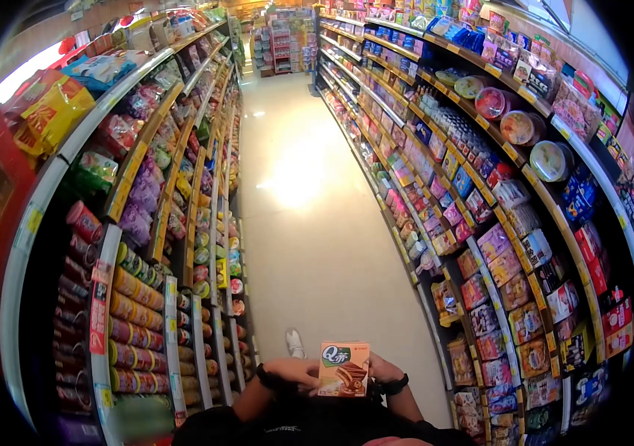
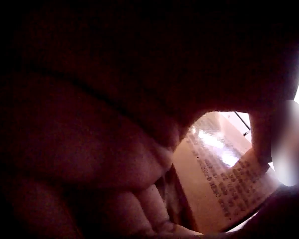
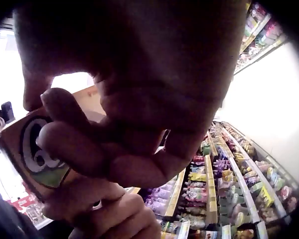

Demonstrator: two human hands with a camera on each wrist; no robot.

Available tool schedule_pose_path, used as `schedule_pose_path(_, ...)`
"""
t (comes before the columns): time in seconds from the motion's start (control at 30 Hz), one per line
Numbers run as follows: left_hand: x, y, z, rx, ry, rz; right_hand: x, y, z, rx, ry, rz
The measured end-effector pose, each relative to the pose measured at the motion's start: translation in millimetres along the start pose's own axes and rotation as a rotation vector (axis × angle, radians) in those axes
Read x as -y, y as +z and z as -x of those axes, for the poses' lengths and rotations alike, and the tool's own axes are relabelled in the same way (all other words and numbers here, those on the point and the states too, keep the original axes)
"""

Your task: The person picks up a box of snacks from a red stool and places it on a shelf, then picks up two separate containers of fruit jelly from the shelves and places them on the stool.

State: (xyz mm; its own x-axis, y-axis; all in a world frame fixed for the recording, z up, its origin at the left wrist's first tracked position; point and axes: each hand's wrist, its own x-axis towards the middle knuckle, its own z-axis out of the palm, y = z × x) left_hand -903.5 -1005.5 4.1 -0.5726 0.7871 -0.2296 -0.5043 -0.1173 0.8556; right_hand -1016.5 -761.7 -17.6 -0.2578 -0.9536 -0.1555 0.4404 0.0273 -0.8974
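A snack-cake box point(image 1: 344, 364) with a large "Q" logo and a picture of layered chocolate cake stands tilted in front of the chest. My left hand point(image 1: 295, 373) grips its left edge, and my right hand point(image 1: 385, 369) holds the opposite side. Small printed text covers the box face point(image 2: 224, 179) in the left wrist view, framed by the darkened left hand point(image 2: 104, 134). Seen from the right wrist, curled fingers of the right hand point(image 3: 134, 104) overlap the logo side of the box point(image 3: 32, 149), and the left hand's fingers point(image 3: 109, 209) wrap underneath.
Tall shelves line both sides of a shop aisle. The left shelf point(image 1: 138, 342) carries cans and bagged snacks; the right shelf point(image 1: 510, 290) holds packaged sweets and round tubs point(image 1: 551, 161). Pale floor point(image 1: 317, 253) runs between them, with a white shoe point(image 1: 295, 343) near the left side.
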Motion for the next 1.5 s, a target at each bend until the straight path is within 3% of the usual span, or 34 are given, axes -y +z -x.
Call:
schedule_pose_path(0.13,-35,-52,4,0.045,-0.01,-0.066,46,-21,-44,0.019,0.058,-0.101)
schedule_pose_path(0.23,-62,-92,11,0.032,0.048,-0.152,72,-43,-80,0.101,0.019,-0.01)
schedule_pose_path(0.33,-93,-132,26,0.031,0.11,-0.186,115,-25,-120,0.026,-0.112,-0.039)
schedule_pose_path(0.53,-118,-215,56,0.041,0.145,-0.193,112,-56,-202,-0.086,-0.004,0.037)
schedule_pose_path(0.63,-115,-244,66,0.065,0.21,-0.118,144,-41,-234,-0.047,-0.026,0.145)
schedule_pose_path(0.73,-111,-268,70,0.089,0.213,-0.011,119,-87,-256,0.11,-0.051,0.112)
schedule_pose_path(0.8,-115,-286,70,0.093,0.199,-0.023,123,-97,-276,0.096,-0.057,0.036)
schedule_pose_path(0.93,-136,-334,71,0.053,0.182,-0.059,168,-98,-320,0.083,-0.025,-0.161)
schedule_pose_path(1.0,-146,-358,71,-0.03,0.179,-0.07,187,-109,-346,0.027,-0.007,-0.028)
schedule_pose_path(1.13,-207,-408,78,-0.2,0.153,-0.044,196,-159,-400,-0.136,0.009,-0.031)
schedule_pose_path(1.2,-236,-437,73,-0.327,0.114,0.014,163,-226,-425,-0.171,-0.102,0.179)
schedule_pose_path(1.3,-291,-480,66,-0.267,0.213,-0.081,228,-247,-458,-0.142,-0.231,0.211)
schedule_pose_path(1.37,-324,-509,53,-0.231,0.268,-0.081,240,-275,-477,-0.258,-0.301,0.265)
schedule_pose_path(1.47,-350,-557,31,-0.296,0.118,-0.097,286,-294,-493,-0.333,-0.352,0.168)
schedule_pose_path(1.5,-363,-565,23,-0.271,0.157,-0.122,301,-301,-493,-0.325,-0.366,0.172)
